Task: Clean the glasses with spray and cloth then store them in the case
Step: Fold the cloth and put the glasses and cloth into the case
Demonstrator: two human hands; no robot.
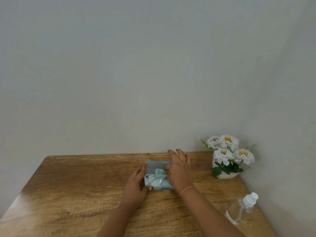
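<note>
The last step looks to be in hand: putting things away. The glasses lie inside the open case in the middle of the counter, and the cloth sits bunched on top of them.

The left hand holds the left end of the case, with the thumb on the front edge. The right hand is over the right end, its fingers spread apart and holding nothing.

I think the lid must be shut next. The cloth should be pushed down flat first, so it does not get caught.

The case is pale blue and looks soft. The glasses are thin and clear, and the cloth is light green. The bottle is clear plastic with a white top and lies on its side, well apart to the right. The counter is brown wood.
</note>
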